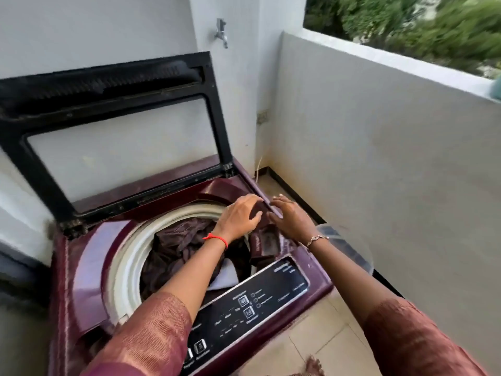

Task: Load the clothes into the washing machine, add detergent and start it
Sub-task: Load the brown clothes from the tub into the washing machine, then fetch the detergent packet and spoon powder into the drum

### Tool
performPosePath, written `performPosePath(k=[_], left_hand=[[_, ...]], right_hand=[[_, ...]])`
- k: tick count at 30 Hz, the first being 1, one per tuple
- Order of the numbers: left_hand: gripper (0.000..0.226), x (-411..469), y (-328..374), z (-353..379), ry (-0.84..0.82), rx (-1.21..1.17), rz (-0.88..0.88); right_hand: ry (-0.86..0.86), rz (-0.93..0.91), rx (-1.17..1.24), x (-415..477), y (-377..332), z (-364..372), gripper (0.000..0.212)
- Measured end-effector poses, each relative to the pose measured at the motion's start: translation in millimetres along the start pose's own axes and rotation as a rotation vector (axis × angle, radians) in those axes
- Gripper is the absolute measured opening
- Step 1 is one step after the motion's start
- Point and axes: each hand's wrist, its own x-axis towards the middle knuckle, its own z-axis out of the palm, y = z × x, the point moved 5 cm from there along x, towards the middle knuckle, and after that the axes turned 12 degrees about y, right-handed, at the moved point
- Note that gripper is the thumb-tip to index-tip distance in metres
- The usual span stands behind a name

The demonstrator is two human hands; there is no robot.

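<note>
Two hands work at the right rear corner of the maroon washing machine [81,267], whose lid [113,131] stands open. A likely slip, as I judge it: detergent could miss the small detergent drawer [264,244], which sits pulled out by the drum rim [130,256], and spill onto the dark clothes [179,240] or the control panel [257,297]; crowded hands and blur make that corner hard to read. The clothes already lie inside the drum. The left hand [238,215] is curled, fingers bent down onto the machine's top edge above the drawer, holding nothing I can make out. The right hand [291,215] is spread fairly wide, palm down beside it, touching the rim; it looks empty. No detergent container is visible.
</note>
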Motion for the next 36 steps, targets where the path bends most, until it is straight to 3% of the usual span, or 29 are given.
performPosePath(k=[11, 17, 22, 27, 31, 36], left_hand=[[0.047, 83, 157, 149, -0.381, -0.034, 0.171], [0.041, 128, 255, 211, -0.469, -0.034, 0.312], [0.03, 174, 333, 227, -0.433, -0.135, 0.393], [0.021, 235, 388, 215, -0.306, -0.249, 0.453], [0.015, 294, 427, 196, -0.161, -0.398, 0.479], [0.01, 373, 479, 190, -0.1, -0.579, 0.559]], right_hand=[[0.088, 0.352, -0.113, -55, 198, -105, 0.037], [0.142, 0.53, -0.145, -86, 300, -177, 0.041], [0.281, 0.592, -0.137, -89, 357, -249, 0.03], [0.544, 0.59, -0.064, -63, 384, -322, 0.016], [0.681, 0.508, -0.021, -28, 389, -377, 0.014], [0.849, 0.461, 0.155, 21, 401, -450, 0.018]])
